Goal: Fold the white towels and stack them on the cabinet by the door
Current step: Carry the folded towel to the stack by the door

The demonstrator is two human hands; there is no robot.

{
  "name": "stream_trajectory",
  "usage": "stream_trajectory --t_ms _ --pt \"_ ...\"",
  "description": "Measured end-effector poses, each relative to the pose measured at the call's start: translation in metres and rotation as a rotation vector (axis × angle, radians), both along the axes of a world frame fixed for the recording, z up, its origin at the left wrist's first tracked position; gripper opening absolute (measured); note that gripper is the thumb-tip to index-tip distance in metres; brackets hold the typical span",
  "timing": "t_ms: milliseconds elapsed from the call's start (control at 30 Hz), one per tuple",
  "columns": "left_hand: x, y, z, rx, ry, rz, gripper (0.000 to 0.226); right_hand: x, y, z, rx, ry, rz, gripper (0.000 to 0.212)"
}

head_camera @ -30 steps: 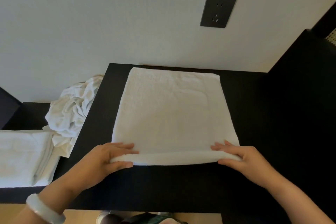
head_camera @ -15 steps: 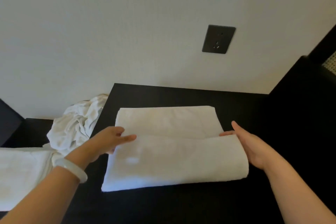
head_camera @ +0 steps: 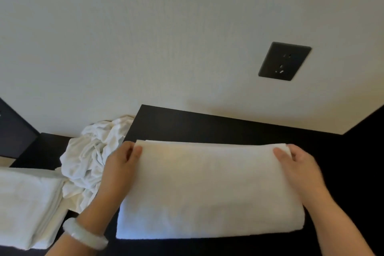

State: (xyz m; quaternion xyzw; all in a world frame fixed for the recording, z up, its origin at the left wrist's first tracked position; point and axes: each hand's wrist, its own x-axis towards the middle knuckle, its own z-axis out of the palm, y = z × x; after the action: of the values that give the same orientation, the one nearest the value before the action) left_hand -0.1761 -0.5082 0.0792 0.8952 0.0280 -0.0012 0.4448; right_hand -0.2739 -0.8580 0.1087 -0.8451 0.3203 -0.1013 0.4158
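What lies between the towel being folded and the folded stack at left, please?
The head view shows a crumpled heap of white towels lying there.

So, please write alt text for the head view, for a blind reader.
A left hand and a right hand grip the far corners of a folded white towel on a dark table. To its left lie a crumpled pile and a folded stack of towels; a socket is on the wall.
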Motion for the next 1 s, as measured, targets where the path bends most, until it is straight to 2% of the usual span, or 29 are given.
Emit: stream_trajectory --t_ms 133,233,367,500,600,700,1000 --pt "0.008 -0.011 -0.036 0.206 0.037 -0.005 0.028 0.018 0.005 -0.055 -0.125 0.163 -0.030 0.025" --pt "0.003 -0.018 -0.041 0.332 0.027 -0.012 0.031 0.014 0.008 -0.068 -0.221 0.155 -0.069 0.027" --pt "0.010 -0.015 -0.033 0.179 0.018 0.017 0.030 0.016 0.008 -0.057 -0.142 0.072 -0.048 0.022" --pt "0.019 -0.021 -0.020 0.108 -0.072 0.037 0.029 0.027 0.002 -0.036 -0.148 -0.069 -0.057 0.028" --pt "0.031 -0.023 -0.030 0.189 -0.058 0.024 0.029 0.036 0.001 -0.054 -0.179 -0.014 -0.075 0.029" --pt "0.032 -0.023 -0.041 0.333 -0.023 0.020 0.029 0.041 0.002 -0.077 -0.363 0.107 -0.075 0.028" --pt "0.046 -0.020 -0.036 0.310 -0.036 0.003 0.030 0.049 -0.011 -0.072 -0.391 0.146 -0.043 0.032"
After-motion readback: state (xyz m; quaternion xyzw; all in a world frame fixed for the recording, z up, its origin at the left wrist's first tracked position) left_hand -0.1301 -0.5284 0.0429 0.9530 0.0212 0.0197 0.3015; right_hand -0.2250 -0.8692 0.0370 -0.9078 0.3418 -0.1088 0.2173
